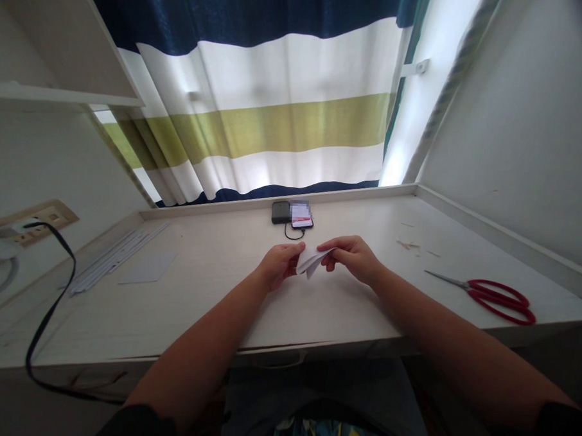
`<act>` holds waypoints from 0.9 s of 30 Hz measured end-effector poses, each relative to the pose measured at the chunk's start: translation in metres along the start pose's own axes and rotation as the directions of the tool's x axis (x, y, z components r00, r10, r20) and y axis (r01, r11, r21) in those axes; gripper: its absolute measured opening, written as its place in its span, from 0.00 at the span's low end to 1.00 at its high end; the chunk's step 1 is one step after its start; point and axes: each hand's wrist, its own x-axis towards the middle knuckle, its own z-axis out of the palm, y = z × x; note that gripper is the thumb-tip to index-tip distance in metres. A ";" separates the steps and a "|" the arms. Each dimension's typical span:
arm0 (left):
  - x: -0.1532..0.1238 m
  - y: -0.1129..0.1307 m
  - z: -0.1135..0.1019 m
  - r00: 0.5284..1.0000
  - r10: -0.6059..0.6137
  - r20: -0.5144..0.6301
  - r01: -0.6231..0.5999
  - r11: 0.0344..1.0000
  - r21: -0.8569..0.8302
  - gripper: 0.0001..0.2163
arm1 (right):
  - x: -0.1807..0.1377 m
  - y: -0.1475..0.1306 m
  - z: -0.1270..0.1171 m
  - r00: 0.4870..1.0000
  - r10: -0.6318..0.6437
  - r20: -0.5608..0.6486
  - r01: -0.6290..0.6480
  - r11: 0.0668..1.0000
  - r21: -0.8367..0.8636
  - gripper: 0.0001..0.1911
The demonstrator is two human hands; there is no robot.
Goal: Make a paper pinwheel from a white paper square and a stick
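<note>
A small piece of folded white paper [310,260] is held up between my two hands, a little above the desk. My left hand [280,266] pinches its left edge with the thumb on top. On the other side, my right hand [351,256] grips the paper's upper right part between thumb and fingers. Folded layers and a pointed flap hang between the hands; the fingers partly cover the rest. Nearest beyond them lie a phone [301,215] with a lit screen and a black power bank [280,212], joined by a short cable.
Red-handled scissors [497,298] lie at the desk's right front, blades pointing left. Small paper scraps [409,245] are behind them. On the left are white paper strips [113,258] and a flat paper sheet [148,268]. A black cord [50,310] hangs from the wall socket over the desk's left edge.
</note>
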 end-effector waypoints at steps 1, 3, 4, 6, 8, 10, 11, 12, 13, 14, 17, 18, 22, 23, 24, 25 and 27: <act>0.001 -0.001 -0.001 1.000 0.005 0.006 -0.005 1.000 0.008 0.16 | 0.000 -0.001 0.000 1.000 0.002 -0.001 -0.002 1.000 -0.011 0.11; 0.002 -0.001 -0.002 1.000 0.016 0.012 -0.016 1.000 0.023 0.15 | -0.001 -0.003 0.001 1.000 0.007 -0.002 -0.007 0.999 -0.033 0.11; 0.002 -0.002 -0.002 1.000 0.023 0.012 -0.023 0.999 0.030 0.15 | -0.001 -0.004 0.001 1.000 0.008 -0.001 -0.008 0.999 -0.042 0.11; 0.002 -0.002 -0.002 0.999 0.038 0.012 -0.038 0.998 0.043 0.15 | -0.001 -0.005 0.001 1.000 0.007 0.004 -0.007 0.998 -0.055 0.11; 0.001 -0.002 -0.001 0.998 0.055 0.011 -0.056 0.997 0.059 0.15 | -0.001 -0.005 0.001 1.000 0.004 0.014 -0.003 0.998 -0.060 0.11; 0.001 -0.001 -0.001 0.997 0.078 0.003 -0.078 0.994 0.081 0.16 | -0.001 -0.005 0.001 1.000 -0.001 0.030 0.002 0.998 -0.055 0.10; 0.001 -0.001 -0.001 0.996 0.092 -0.003 -0.091 0.991 0.093 0.16 | 0.000 -0.005 0.001 0.999 -0.003 0.039 0.005 0.999 -0.050 0.10; 0.000 -0.001 0.000 0.994 0.109 -0.012 -0.107 0.989 0.106 0.17 | 0.000 -0.004 0.001 0.999 -0.005 0.046 0.007 0.999 -0.046 0.10; 0.000 0.000 0.000 0.992 0.127 -0.022 -0.123 0.985 0.120 0.17 | 0.000 -0.004 0.001 0.999 -0.007 0.052 0.009 0.999 -0.043 0.10; 0.000 0.000 0.000 0.989 0.147 -0.032 -0.142 0.981 0.135 0.18 | 0.000 -0.004 0.001 0.999 -0.006 0.054 0.009 0.999 -0.043 0.10; -0.001 0.000 0.001 0.974 0.216 -0.066 -0.200 0.961 0.193 0.19 | 0.001 -0.003 0.003 0.999 0.004 0.034 -0.002 0.998 -0.062 0.11; -0.002 0.001 0.002 0.967 0.241 -0.077 -0.219 0.951 0.218 0.19 | 0.001 -0.003 0.004 1.000 0.011 0.022 -0.009 0.997 -0.071 0.11; -0.004 0.003 0.005 0.938 0.334 -0.095 -0.290 0.903 0.317 0.17 | 0.001 -0.002 0.006 0.999 0.045 -0.016 -0.046 0.994 -0.096 0.14; -0.005 0.003 0.005 0.931 0.353 -0.092 -0.304 0.890 0.339 0.17 | 0.001 -0.002 0.006 0.998 0.057 -0.022 -0.059 0.993 -0.101 0.16; -0.005 0.004 0.005 0.924 0.372 -0.087 -0.319 0.877 0.361 0.16 | 0.001 -0.002 0.006 0.997 0.070 -0.026 -0.072 0.992 -0.107 0.18; -0.006 0.005 0.005 0.918 0.388 -0.078 -0.332 0.862 0.382 0.16 | 0.001 -0.002 0.005 0.996 0.085 -0.025 -0.087 0.990 -0.114 0.20; -0.008 0.006 0.004 0.905 0.421 -0.057 -0.359 0.831 0.424 0.15 | 0.002 -0.002 0.004 0.993 0.116 -0.013 -0.117 0.984 -0.132 0.19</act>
